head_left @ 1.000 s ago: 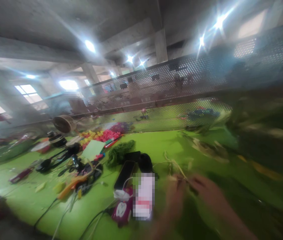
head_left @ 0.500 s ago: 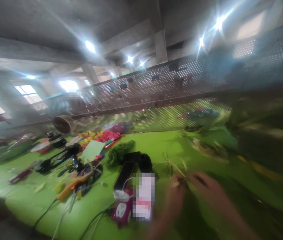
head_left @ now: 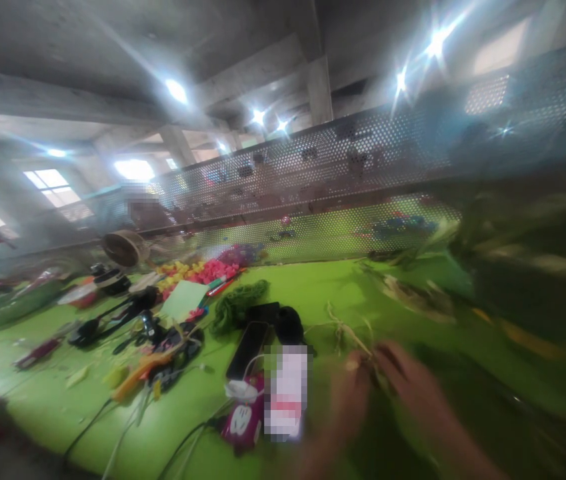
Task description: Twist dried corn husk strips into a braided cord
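Note:
At the lower right of the head view my two hands are close together over the green tabletop (head_left: 323, 277). Thin, pale, dry plant-like strands (head_left: 351, 332) stick up and forward from between them. My left hand (head_left: 351, 383) has its fingers pinched round the base of the strands. Just beside it, my right hand (head_left: 403, 373) has its fingers closed on the same strands, one trailing below. Blur hides the fingertips. A black ball of thread (head_left: 289, 325) lies to the left of the strands.
Left of my hands lie a phone (head_left: 247, 350), a magenta power strip (head_left: 243, 420), green yarn (head_left: 237, 307) and an orange glue gun (head_left: 145, 373) with cords. Pink and yellow pieces (head_left: 207, 271) sit farther back. A perforated panel (head_left: 313, 223) edges the table; dry husks (head_left: 415, 297) lie right.
My hands stay together on the strands; the right has shifted slightly, and a strand now shows trailing beneath it. The whole view has moved a little.

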Demonstrator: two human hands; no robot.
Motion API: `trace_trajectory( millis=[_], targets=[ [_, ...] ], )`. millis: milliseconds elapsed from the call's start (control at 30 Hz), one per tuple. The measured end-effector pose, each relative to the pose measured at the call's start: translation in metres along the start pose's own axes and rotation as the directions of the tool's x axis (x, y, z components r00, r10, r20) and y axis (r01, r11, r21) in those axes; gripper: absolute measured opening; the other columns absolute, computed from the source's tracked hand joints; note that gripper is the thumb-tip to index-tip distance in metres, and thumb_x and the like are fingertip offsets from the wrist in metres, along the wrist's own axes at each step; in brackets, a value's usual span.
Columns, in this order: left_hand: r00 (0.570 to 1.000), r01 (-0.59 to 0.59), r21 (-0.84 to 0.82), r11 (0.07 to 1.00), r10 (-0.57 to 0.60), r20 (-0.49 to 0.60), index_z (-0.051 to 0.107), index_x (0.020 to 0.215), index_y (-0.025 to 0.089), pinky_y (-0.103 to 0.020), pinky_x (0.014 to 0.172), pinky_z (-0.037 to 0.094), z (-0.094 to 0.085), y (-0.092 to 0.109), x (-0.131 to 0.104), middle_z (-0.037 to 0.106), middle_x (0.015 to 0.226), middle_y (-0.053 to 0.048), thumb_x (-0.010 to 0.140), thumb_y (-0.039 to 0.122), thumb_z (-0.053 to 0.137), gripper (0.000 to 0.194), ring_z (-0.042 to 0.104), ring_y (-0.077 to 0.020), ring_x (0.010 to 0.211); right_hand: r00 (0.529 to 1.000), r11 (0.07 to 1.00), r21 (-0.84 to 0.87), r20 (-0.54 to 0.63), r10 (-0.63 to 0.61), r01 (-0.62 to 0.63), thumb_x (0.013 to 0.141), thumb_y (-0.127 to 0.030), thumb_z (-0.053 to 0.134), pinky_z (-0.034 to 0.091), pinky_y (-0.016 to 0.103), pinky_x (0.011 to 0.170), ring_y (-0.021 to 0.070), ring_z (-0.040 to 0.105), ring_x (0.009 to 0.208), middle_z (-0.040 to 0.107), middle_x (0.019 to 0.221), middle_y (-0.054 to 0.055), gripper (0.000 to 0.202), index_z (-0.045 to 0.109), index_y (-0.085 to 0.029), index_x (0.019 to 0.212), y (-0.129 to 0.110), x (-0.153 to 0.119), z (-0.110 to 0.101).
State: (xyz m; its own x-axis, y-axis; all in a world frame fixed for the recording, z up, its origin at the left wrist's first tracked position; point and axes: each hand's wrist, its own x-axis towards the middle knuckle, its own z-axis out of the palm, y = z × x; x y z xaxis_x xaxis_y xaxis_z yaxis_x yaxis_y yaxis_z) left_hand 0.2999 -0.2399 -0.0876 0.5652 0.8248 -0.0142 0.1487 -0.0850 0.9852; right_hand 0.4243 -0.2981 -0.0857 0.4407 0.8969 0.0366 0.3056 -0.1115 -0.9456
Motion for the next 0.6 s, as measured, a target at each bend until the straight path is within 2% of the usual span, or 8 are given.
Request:
trace_trajectory(
  millis=[67, 200, 333, 467, 600],
  targets=[
    [1.000, -0.005, -0.057, 0.998, 0.005, -0.010, 0.061, 0.094, 0.018, -0.029, 0.070, 0.039, 0.0005, 0.0006, -0.0005, 0.059, 0.081, -0.004, 0.091, 0.042, 0.049, 0.028, 0.050, -0.0167, 0.074, 1.000, 0.999, -0.015, -0.009, 0.029, -0.029, 0.089, -0.053, 0.047, 0.047, 0.029, 0.067, 0.0207, 0.066, 0.074, 0.073, 0.084, 0.002, 0.032, 0.063, -0.026, 0.097, 0.0008, -0.0012, 0.0028],
    [0.998, -0.049, -0.210, 0.976, 0.040, -0.045, 0.060, 0.104, 0.018, -0.028, 0.071, 0.041, 0.0006, 0.0010, -0.0019, 0.061, 0.092, -0.006, 0.089, 0.042, 0.053, 0.030, 0.052, -0.0169, 0.079, 0.999, 0.996, -0.066, -0.009, 0.053, -0.054, 0.087, -0.053, 0.049, 0.041, 0.028, 0.058, 0.0185, 0.060, 0.060, 0.069, 0.068, -0.001, 0.032, 0.063, -0.026, 0.082, 0.0035, -0.0015, 0.0052],
    [0.998, -0.002, -0.315, 0.949, -0.017, -0.058, 0.062, 0.104, 0.018, -0.030, 0.073, 0.043, 0.0033, -0.0042, -0.0020, 0.061, 0.087, -0.007, 0.086, 0.048, 0.058, 0.035, 0.054, -0.0190, 0.081, 0.999, 0.997, -0.063, -0.014, 0.033, -0.034, 0.085, -0.051, 0.052, 0.037, 0.026, 0.056, 0.0164, 0.055, 0.057, 0.064, 0.061, -0.003, 0.031, 0.061, -0.024, 0.070, 0.0067, -0.0006, 0.0070],
    [0.992, 0.037, -0.419, 0.907, -0.086, -0.097, 0.063, 0.103, 0.019, -0.029, 0.074, 0.044, 0.0047, -0.0077, -0.0010, 0.060, 0.081, -0.004, 0.080, 0.054, 0.064, 0.042, 0.055, -0.0174, 0.078, 1.000, 0.998, -0.068, 0.003, 0.021, -0.020, 0.088, -0.050, 0.048, 0.037, 0.026, 0.056, 0.0154, 0.053, 0.057, 0.061, 0.060, -0.004, 0.034, 0.059, -0.024, 0.069, 0.0093, -0.0011, 0.0073],
    [0.996, 0.037, -0.374, 0.927, -0.065, -0.063, 0.065, 0.103, 0.019, -0.028, 0.076, 0.044, -0.0039, -0.0080, 0.0015, 0.058, 0.076, -0.003, 0.081, 0.054, 0.064, 0.041, 0.054, -0.0163, 0.077, 0.999, 1.000, -0.022, 0.050, 0.019, -0.018, 0.086, -0.050, 0.052, 0.041, 0.027, 0.059, 0.0175, 0.059, 0.062, 0.067, 0.066, -0.002, 0.032, 0.064, -0.023, 0.073, 0.0012, 0.0012, -0.0014]
  ],
)
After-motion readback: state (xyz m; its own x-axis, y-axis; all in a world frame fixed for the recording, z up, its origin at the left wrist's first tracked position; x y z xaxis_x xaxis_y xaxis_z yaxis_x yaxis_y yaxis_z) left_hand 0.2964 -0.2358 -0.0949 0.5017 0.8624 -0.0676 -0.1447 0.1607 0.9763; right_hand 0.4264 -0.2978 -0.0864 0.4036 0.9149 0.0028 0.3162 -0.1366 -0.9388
